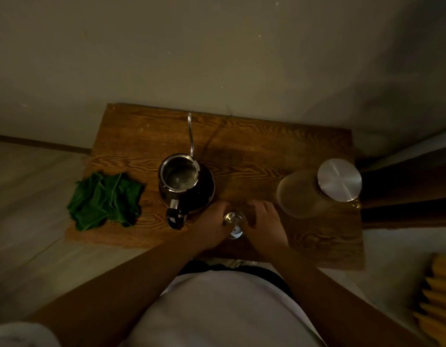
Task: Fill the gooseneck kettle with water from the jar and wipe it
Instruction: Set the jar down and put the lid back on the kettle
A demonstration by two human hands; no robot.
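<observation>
The dark gooseneck kettle (185, 185) stands open-topped in the middle of the wooden table (254, 151), its thin spout pointing away and its handle toward me. Its round metal lid (234, 225) sits near the table's front edge between my two hands. My left hand (209, 222) grips the lid from the left, and my right hand (263, 221) touches it from the right. A glass jar (304, 194) with a silver lid (339, 180) stands at the right, holding clear water. A crumpled green cloth (105, 200) lies at the table's left edge.
The table stands against a plain wall. A dark wooden piece (407, 181) is beside the jar on the right. Yellow slats (437, 296) show at the lower right. Pale floor lies to the left.
</observation>
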